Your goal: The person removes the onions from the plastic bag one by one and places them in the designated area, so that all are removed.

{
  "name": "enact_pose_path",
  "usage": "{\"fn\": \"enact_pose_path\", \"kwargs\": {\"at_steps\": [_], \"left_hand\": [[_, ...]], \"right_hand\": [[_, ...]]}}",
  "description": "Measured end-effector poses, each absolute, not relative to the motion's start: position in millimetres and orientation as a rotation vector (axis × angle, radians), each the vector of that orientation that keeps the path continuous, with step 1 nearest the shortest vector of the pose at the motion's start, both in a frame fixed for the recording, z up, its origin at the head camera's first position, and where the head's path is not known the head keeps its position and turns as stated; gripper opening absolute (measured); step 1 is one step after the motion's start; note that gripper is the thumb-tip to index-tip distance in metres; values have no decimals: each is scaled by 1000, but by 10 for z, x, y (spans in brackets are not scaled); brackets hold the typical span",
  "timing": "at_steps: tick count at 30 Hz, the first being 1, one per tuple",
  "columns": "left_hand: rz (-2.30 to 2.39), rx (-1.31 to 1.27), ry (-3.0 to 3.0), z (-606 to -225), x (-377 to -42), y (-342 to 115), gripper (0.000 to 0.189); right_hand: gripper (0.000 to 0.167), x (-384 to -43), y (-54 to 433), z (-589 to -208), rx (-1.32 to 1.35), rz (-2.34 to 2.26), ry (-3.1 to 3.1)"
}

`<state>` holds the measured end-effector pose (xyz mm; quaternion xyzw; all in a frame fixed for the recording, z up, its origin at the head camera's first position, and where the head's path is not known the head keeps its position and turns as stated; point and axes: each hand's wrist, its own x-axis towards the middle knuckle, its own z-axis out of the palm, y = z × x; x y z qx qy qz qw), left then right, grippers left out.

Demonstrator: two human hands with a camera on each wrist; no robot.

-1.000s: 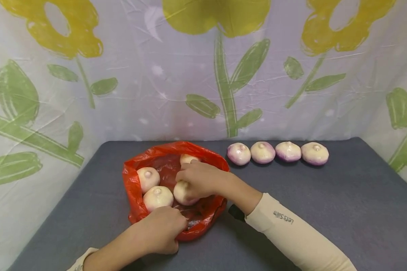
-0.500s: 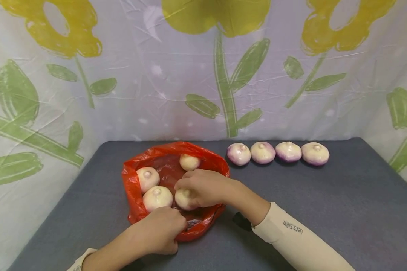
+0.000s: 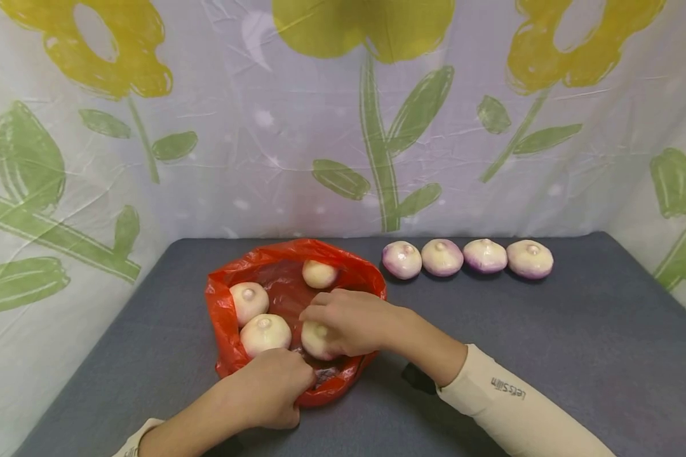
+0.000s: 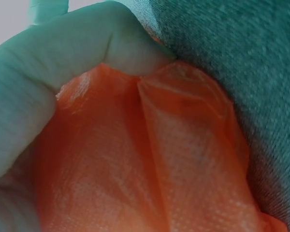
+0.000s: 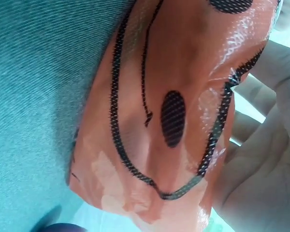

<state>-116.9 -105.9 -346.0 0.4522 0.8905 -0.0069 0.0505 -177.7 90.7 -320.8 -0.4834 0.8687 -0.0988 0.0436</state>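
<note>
A red plastic bag (image 3: 224, 330) lies with its mouth spread wide on the table. My left hand (image 3: 274, 387) pinches its near rim; in the left wrist view the thumb and a finger grip the red film (image 4: 106, 159). Inside, my right hand (image 3: 349, 320) curls its fingers over a pale, purple-tinged onion (image 3: 316, 341) in the near right part of the bag. Two onions, one farther back (image 3: 249, 301) and one nearer (image 3: 265, 334), sit at the left, and another onion (image 3: 319, 274) lies at the back. The bag's printed side (image 5: 174, 118) hides the held onion in the right wrist view.
Several more onions (image 3: 443, 258) stand in a row along the back of the dark grey table (image 3: 520, 343), right of the bag. A cloth wall (image 3: 234, 158) with printed flowers rises behind the table's far edge.
My right hand has moved slightly toward me and to the right, with its onion shifting the same way. The back onion has come into fuller view. My left hand stays at the rim.
</note>
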Motion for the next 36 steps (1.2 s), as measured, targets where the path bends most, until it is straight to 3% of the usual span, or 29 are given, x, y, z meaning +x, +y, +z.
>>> {"fn": "enact_pose_path", "kwargs": {"at_steps": [36], "left_hand": [[-12, 1358, 2714, -3457, -1165, -1056, 29]], "right_hand": [[48, -1613, 1335, -2980, -1614, -562, 2640]]}}
